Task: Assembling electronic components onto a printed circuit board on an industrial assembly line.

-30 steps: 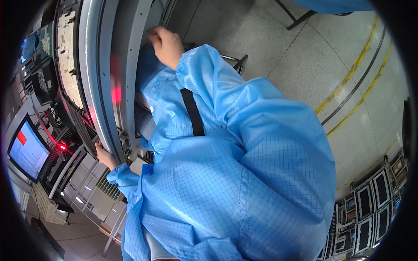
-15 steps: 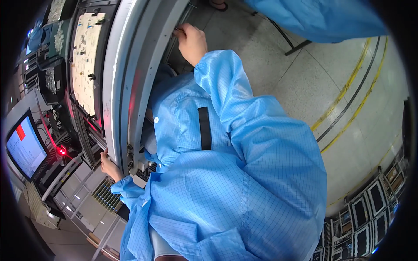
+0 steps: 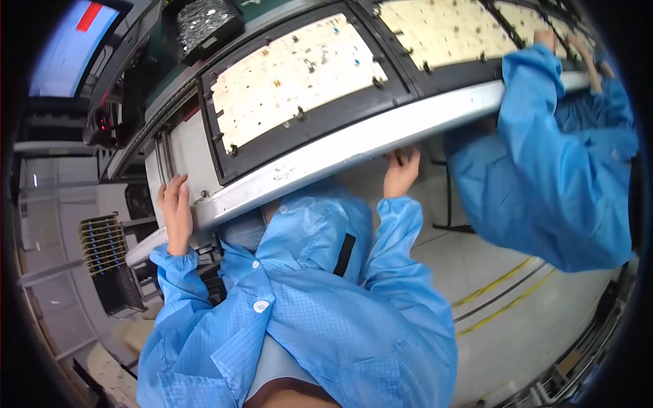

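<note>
A long pale metal rail (image 3: 326,151) runs along the near edge of the assembly line. Over its left end lies my left hand (image 3: 177,214), fingers stretched upward and holding nothing that I can see. Just below the rail's underside is my right hand (image 3: 401,173), its fingers curled. Something dark shows between those fingers, too small to name. Past the rail, a cream-coloured board (image 3: 292,75) dotted with small parts sits in a black frame (image 3: 316,121). A second cream board (image 3: 445,34) lies to its right.
At the right a co-worker in a blue smock (image 3: 537,183) reaches over the line with a hand (image 3: 546,39). A screen (image 3: 71,51) stands far left, a black bin (image 3: 235,34) of small metallic parts beyond the boards. A slotted rack (image 3: 103,245) stands left.
My view has turned, bringing the boards and the co-worker into sight. My left hand now lies over the rail's end, and my right hand is below the rail's underside.
</note>
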The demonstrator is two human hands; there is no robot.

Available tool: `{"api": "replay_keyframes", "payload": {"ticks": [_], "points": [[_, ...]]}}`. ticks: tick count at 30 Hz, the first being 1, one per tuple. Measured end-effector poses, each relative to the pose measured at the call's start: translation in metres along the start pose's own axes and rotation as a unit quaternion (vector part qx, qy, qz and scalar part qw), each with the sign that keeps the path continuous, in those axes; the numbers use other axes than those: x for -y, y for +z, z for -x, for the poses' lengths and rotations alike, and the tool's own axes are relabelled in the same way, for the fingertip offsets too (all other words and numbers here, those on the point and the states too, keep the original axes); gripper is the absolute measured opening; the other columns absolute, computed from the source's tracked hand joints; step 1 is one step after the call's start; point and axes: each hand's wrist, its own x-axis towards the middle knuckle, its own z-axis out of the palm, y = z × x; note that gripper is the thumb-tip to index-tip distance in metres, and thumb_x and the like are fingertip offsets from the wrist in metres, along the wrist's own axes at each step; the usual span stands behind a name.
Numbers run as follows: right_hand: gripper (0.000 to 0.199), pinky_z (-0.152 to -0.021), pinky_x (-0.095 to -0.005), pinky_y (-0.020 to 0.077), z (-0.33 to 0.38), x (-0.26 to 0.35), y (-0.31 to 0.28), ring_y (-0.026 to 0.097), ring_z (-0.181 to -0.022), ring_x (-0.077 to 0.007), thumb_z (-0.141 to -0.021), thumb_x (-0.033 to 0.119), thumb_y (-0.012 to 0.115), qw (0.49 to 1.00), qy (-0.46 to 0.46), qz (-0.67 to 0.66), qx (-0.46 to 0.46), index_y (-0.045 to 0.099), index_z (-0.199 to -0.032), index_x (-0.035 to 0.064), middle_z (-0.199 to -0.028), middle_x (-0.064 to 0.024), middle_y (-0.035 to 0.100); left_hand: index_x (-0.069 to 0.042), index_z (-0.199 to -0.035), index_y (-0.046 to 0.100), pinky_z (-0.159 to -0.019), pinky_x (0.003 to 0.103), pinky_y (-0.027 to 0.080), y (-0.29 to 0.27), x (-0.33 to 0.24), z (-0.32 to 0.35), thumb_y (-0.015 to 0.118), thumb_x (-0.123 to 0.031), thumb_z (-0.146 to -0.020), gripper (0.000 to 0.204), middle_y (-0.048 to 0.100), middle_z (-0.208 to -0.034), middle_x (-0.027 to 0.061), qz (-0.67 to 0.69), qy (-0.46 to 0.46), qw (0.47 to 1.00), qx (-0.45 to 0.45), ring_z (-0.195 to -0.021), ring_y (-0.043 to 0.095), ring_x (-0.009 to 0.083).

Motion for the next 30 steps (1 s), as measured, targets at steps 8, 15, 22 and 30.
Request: {"api": "replay_keyframes", "payload": {"ticks": [8, 15, 22, 30], "points": [[0.048, -0.092, -0.0257, 0.0458, -0.002, -0.008, -0.015, 0.057, -0.102, -0.0156, -0.088, -0.011, 0.059, 0.996, -0.084, 0.017, -0.001, 0.045, -0.133, -0.0056, -0.117, -0.0096, 0.059, -0.007, -0.133, 0.055, -0.113, 0.04, 0.029, -0.016, -0.073, -0.043, 0.056, -0.013, -0.096, 0.037, 0.053, -0.138, 0.011, 0.182, 0.019, 0.98, 0.072, -0.139, 0.032, 0.0325], [0.019, -0.078, -0.0282, 0.045, 0.012, 0.171, 0.027, 0.053, -0.087, -0.0157, -0.094, 0.005, 0.063, 0.932, -0.305, 0.165, -0.107, 0.055, -0.111, 0.0013, -0.101, -0.008, 0.056, -0.001, -0.153, 0.022, -0.118, 0.039, 0.024, -0.006, -0.089, -0.084, 0.056, -0.001, -0.09, 0.071, 0.029, -0.154, 0.0224, 0.248, 0.042, 0.96, 0.122, -0.145, 0.026, 0.0357], [0.014, -0.071, -0.031, 0.0495, -0.043, 0.248, 0.111, 0.059, -0.088, -0.0241, -0.086, -0.001, 0.068, 0.79, -0.351, 0.447, 0.231, 0.066, -0.1, 0.002, -0.097, -0.0108, 0.063, 0.006, -0.152, 0.005, -0.121, 0.04, 0.013, -0.003, -0.106, -0.083, 0.041, 0.011, -0.086, 0.075, 0.012, -0.157, 0.0285, 0.308, 0.046, 0.928, 0.206, -0.149, 0.012, 0.0394], [0.014, -0.071, -0.0358, 0.0485, -0.112, 0.235, 0.144, 0.057, -0.084, -0.0286, -0.08, 0.0, 0.071, 0.759, -0.336, 0.448, 0.332, 0.066, -0.093, 0.0026, -0.091, -0.0099, 0.064, 0.006, -0.15, 0.018, -0.121, 0.042, 0.012, -0.007, -0.124, -0.083, 0.039, 0.014, -0.083, 0.071, 0.017, -0.157, 0.0243, 0.19, 0.014, 0.965, 0.179, -0.149, 0.012, 0.0407]]}}
